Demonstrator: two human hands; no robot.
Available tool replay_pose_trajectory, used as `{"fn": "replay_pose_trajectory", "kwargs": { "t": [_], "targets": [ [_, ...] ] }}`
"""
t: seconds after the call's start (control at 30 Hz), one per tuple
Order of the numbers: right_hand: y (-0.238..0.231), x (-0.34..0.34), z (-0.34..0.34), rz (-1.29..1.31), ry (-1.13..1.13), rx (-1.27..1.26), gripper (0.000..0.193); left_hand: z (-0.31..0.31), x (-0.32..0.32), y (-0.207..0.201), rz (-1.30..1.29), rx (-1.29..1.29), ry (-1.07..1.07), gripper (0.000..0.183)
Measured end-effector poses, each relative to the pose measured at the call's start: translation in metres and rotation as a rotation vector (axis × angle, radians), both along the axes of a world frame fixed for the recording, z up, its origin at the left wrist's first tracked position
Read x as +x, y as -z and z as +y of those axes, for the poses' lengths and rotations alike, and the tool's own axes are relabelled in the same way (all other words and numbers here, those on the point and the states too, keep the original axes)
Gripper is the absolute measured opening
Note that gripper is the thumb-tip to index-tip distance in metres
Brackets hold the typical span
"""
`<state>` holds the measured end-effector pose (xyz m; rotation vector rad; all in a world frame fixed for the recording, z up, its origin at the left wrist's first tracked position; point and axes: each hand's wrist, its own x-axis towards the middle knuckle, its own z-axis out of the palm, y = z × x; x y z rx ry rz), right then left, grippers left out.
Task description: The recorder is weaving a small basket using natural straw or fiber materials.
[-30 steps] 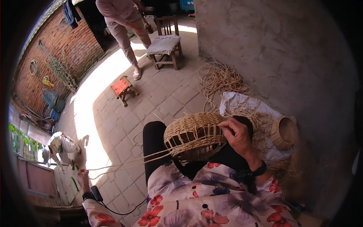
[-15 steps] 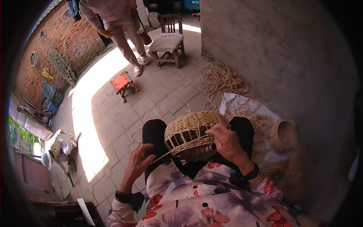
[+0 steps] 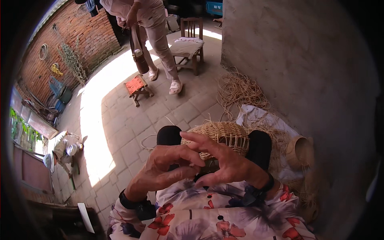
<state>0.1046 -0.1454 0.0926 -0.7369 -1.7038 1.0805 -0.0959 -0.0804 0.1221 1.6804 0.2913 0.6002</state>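
Left hand: here in the head view, thumb and forefinger tips sit close together; whether they pinch a strand, I cannot tell
Right hand: thumb and forefinger spread apart, crossing right in front of the left, and that crowding could let a strand slip unnoticed
Basket: between the black-clad knees, partly behind both hands, gaps showing between its uprights; neither hand clearly steadies it, so a hard tug could tip it, or drag those uprights out of line
Knees: seemingly the main support, so if they part, the basket could drop
Loose strand: looping out beside the left knee, low over the paving, and a shifting foot could snag it
Cord heap: a real tangle by the wall, likely to knot if a length gets yanked out fast
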Motion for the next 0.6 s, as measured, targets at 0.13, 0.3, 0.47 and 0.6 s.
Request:
{"fn": "replay_pose_trajectory", "kwargs": {
  "t": [0.13, 0.3, 0.47, 0.6],
  "targets": [
    [0.009, -0.010, -0.019, 0.475, 0.059, -0.357, 0.054, 0.000, 0.020, 0.006, -0.188, -0.147, -0.023, 0.015],
    [0.028, 0.020, -0.029, -0.276, 0.609, 0.183, 0.016, 0.006, 0.034, 0.052, -0.162, -0.415, -0.147, 0.018],
    [0.067, 0.032, -0.016, -0.401, 0.821, -0.018, 0.010, 0.019, 0.041, 0.106, 0.332, 0.185, -0.387, 0.036],
    [0.091, 0.032, -0.004, -0.495, 0.838, -0.022, 0.009, 0.018, 0.052, 0.141, 0.275, 0.605, -0.434, 0.053]
  ]
}}
